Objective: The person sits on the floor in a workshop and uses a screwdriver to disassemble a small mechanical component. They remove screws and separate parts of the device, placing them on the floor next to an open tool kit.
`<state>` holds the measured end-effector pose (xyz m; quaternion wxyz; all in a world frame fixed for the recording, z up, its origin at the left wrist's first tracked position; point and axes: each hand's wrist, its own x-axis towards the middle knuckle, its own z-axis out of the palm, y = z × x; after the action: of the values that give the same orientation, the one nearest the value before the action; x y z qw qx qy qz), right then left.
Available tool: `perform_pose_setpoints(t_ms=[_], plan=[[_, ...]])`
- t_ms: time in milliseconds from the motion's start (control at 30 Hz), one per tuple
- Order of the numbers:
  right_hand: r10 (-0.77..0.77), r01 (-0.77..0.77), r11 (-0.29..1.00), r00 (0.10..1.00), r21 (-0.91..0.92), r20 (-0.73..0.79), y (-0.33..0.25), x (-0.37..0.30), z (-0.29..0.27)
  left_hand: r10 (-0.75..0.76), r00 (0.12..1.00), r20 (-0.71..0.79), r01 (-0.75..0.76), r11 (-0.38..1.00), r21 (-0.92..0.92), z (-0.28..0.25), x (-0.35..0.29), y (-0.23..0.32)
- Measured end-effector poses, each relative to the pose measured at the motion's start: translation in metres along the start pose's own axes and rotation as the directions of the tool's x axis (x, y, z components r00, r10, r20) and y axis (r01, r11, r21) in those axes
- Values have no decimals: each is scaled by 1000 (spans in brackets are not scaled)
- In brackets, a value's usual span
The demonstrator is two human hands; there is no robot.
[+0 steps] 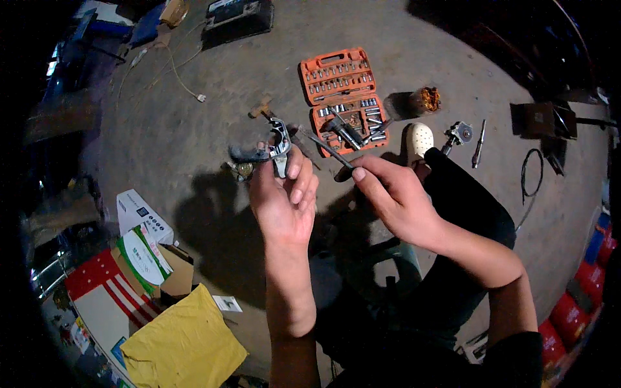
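Observation:
My left hand [283,197] is closed on a curved silver metal part [281,139], held up between thumb and fingers. In my right hand [398,197] is a thin dark metal rod-like tool [330,150], pinched near its end. The tool slants up and left, its far tip close to the metal part; whether they touch I cannot tell. Behind the left hand, a hammer [261,108] and a small round metal piece [242,169] lie on the floor, partly hidden. Beyond the tool lies an open orange socket set [343,97] with loose tools on its lower half.
Right of the set are a clear container [427,100] with orange contents, my foot in a white clog [420,140], a metal mechanism [460,132] and a slim metal tool [479,145]. A yellow packet [184,343] and white box [142,216] sit lower left.

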<state>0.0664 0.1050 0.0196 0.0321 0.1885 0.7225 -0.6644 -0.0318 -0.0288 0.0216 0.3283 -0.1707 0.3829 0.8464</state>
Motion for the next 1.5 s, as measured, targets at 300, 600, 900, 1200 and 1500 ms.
perform_pose_setpoints(t_ms=[300, 600, 900, 1200, 1500], plan=[[-103, 104, 989, 995, -102, 16, -2, 1, -1, 91, 982, -165, -61, 983, 174, 7, -2, 0], [-107, 113, 986, 993, -125, 55, -4, 2, -6, 191, 968, -159, -128, 931, 343, 10, -3, -3], [-50, 62, 987, 996, -150, 80, 2, -3, -2, 224, 968, -109, -159, 893, 421, 0, 0, -8], [87, -105, 971, 992, 214, 91, 0, -6, 12, 292, 947, -132, -216, 887, 408, 3, 1, -13], [-53, 53, 998, 998, -20, -31, 6, -7, 17, 287, 951, -112, -216, 879, 425, 2, 1, -13]])
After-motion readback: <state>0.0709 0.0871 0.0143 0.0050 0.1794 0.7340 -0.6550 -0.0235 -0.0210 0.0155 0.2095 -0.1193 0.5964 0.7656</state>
